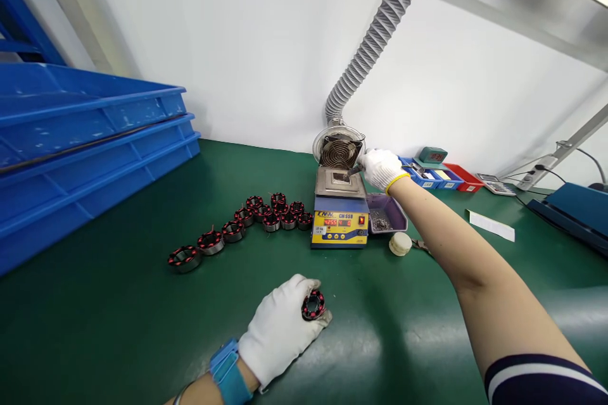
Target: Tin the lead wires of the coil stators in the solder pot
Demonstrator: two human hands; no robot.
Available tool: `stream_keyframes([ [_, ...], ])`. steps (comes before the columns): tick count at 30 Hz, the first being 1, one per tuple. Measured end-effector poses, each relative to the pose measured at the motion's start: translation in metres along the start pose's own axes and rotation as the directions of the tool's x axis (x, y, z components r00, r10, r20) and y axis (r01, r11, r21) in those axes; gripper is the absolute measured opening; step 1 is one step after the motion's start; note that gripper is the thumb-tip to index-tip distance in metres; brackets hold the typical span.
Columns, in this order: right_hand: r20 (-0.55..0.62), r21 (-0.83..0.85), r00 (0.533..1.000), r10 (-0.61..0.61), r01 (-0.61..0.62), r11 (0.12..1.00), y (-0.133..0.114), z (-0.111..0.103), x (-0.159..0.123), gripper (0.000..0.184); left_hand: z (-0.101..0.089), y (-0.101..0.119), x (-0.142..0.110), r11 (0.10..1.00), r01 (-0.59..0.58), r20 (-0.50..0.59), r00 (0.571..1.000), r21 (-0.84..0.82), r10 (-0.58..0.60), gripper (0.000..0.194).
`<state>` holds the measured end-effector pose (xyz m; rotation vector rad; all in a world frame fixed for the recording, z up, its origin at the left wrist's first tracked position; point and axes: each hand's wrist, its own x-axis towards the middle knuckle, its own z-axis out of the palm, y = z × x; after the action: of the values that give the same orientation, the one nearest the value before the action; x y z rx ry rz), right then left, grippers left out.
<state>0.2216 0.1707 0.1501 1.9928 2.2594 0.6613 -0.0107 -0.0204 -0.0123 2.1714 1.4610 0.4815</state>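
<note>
My left hand [287, 323], in a white glove, grips a motor stator [313, 305], a black ring with pink-red marks, just above the green bench. My right hand [381, 169], gloved with a yellow cuff, is closed on a dark, flat-looking tool [354, 170]. Its end lies over the opening of the solder pot [341, 195], a metal-topped unit with a yellow front panel and red digits. The tool's exact kind is hard to make out. Left of the pot, several more stators [233, 231] stand in an uneven group on the bench.
Behind the pot is a round fan [341, 153] with a grey duct [375, 38]. A purple tray [396, 223] of scraps, a round cream-coloured block [399, 243] and small bins [427, 180] sit to its right. Stacked blue crates [95, 164] fill the left side.
</note>
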Motion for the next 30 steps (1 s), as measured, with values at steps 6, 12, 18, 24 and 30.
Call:
stream_keyframes([
  [6, 0.035, -0.042, 0.999, -0.033, 0.034, 0.999, -0.005, -0.015, -0.015, 0.030, -0.002, 0.001, 0.000, 1.000, -0.003, 0.006, 1.000, 0.003, 0.003, 0.036],
  [12, 0.057, 0.030, 0.998, 0.010, -0.012, 0.999, -0.001, -0.017, -0.024, 0.034, -0.005, 0.004, -0.001, 1.000, 0.004, 0.016, 1.000, -0.003, -0.004, 0.036],
  [18, 0.062, 0.071, 0.997, 0.039, -0.044, 0.997, 0.001, -0.013, -0.031, 0.035, -0.005, 0.004, -0.001, 1.000, 0.001, 0.018, 1.000, -0.004, 0.000, 0.036],
  [24, 0.049, 0.090, 0.997, 0.061, -0.066, 0.994, -0.001, -0.017, -0.033, 0.034, -0.004, 0.003, 0.000, 1.000, -0.004, 0.004, 1.000, 0.002, 0.004, 0.036],
  [30, -0.021, 0.205, 0.991, 0.133, -0.126, 0.971, -0.019, -0.024, -0.016, 0.030, -0.006, 0.005, -0.001, 1.000, 0.010, 0.020, 1.000, -0.001, -0.010, 0.036],
])
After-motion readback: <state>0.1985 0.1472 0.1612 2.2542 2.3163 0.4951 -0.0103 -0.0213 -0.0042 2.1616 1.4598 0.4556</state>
